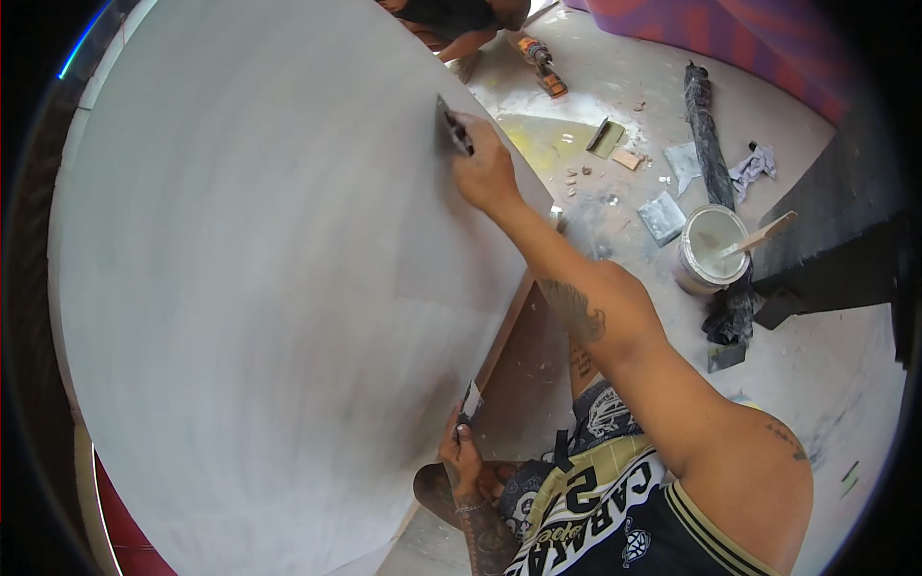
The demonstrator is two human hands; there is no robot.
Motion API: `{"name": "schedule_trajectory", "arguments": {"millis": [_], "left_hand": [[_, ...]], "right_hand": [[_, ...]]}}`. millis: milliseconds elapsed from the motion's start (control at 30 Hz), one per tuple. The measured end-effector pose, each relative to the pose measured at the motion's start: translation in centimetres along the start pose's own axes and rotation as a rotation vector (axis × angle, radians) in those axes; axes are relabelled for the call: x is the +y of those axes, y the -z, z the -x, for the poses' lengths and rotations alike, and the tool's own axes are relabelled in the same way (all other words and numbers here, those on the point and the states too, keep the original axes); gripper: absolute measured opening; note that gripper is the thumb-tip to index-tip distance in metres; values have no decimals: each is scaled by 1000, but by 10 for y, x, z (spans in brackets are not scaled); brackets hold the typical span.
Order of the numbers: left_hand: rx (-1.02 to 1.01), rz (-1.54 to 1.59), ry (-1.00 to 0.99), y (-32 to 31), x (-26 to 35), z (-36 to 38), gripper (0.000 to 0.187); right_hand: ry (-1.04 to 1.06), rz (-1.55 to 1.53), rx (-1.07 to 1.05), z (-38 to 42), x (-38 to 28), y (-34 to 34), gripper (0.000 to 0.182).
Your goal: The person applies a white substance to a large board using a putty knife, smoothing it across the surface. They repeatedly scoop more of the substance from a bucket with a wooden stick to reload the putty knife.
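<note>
A large pale grey panel (259,288) with a smooth, streaky surface fills the left and middle of the view. My right hand (488,168) is closed around the dark handle of a putty knife (443,108), whose thin blade lies at the panel's upper right part, seemingly against it. Lower down, near the panel's right edge, my left hand (463,451) grips a second putty knife (470,399) with whitish material on its blade. Fingers partly hide both handles.
An open can (688,261) with a wooden stick (768,231) stands on the floor at right, beside a black-wrapped roll (708,134). A cordless drill (544,67), a rag (753,169) and small scraps lie around. Another person (451,19) crouches beyond the panel's top edge.
</note>
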State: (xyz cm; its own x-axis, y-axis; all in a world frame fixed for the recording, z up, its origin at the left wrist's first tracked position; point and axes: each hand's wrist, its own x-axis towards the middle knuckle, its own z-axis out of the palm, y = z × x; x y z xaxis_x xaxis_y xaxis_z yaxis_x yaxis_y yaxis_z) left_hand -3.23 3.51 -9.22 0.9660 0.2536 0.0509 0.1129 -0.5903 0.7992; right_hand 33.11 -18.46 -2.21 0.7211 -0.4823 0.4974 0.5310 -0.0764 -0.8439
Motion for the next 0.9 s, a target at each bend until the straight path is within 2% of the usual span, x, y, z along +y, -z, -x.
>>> {"name": "schedule_trajectory", "arguments": {"millis": [33,133,233,267,333,433,567,600,700,733,767,833,867,900], "left_hand": [[2,4,7,1,2,-1,48],[62,115,66,5,-3,-1,49],[48,287,321,25,-49,5,44],[110,415,285,26,-53,9,44],[246,667,207,23,-21,6,45],[216,1167,79,30,13,-2,49],[291,1403,257,55,24,-10,48],[261,1423,351,64,22,-13,43],[138,1503,438,74,19,-28,36],[162,1519,528,72,25,-34,32],[15,1616,555,71,14,-42,32],[-293,1798,602,66,-17,-54,32],[-252,1642,724,59,8,-65,30],[-256,1248,419,48,6,-71,31]], "right_hand": [[100,18,-10,8,-7,-1,51],[192,-11,-121,38,-20,-2,59],[252,-27,-206,72,-32,-6,64],[267,-30,-226,83,-36,-9,65],[287,-23,-275,110,-42,-15,69],[277,-13,-384,148,-51,-20,75],[346,57,-509,205,-46,-35,85],[353,74,-573,217,-46,-32,87],[266,118,-905,224,-55,-1,80],[128,-19,-921,219,-67,17,79],[-7,-147,-934,209,-83,34,77],[107,-247,-1008,194,-109,56,76],[158,-300,-1053,190,-115,63,76],[202,-262,-1136,189,-118,65,76]]}}
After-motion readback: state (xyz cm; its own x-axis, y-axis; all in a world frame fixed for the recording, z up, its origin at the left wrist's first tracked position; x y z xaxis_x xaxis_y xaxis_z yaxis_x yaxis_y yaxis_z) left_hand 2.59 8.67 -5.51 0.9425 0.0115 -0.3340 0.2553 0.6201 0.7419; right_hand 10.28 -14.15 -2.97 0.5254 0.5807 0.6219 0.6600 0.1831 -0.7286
